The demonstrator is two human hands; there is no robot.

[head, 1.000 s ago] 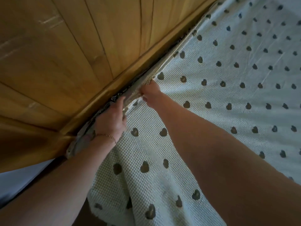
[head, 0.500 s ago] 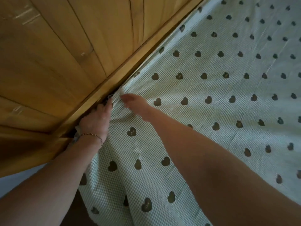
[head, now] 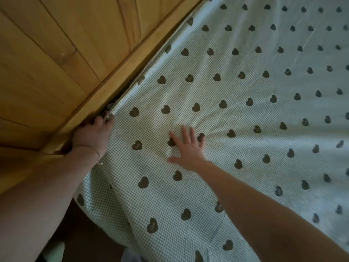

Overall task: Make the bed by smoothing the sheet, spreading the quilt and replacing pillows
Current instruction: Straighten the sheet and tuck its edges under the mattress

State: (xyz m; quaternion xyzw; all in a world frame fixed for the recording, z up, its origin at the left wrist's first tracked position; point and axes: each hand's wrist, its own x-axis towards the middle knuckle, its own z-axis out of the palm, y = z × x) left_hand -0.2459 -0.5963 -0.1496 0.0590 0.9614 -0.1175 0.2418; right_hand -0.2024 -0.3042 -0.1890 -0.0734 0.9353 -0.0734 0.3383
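Sheet [head: 226,114] across frame right, edge running diagonally along headboard [head: 75,63]. Left hand [head: 92,134] pinching that edge, centre left; right hand [head: 188,148] spread flat, nearer the wrinkles.

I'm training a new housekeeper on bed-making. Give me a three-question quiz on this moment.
1. True or false: the right hand lies flat, fingers spread, on the heart-print sheet.
2. The left hand is at: A) the sheet's edge beside the wooden headboard; B) the middle of the sheet; C) a pillow.
3. Fill in: the left wrist wears a thin ____.

Key: 1 true; 2 A; 3 bracelet.
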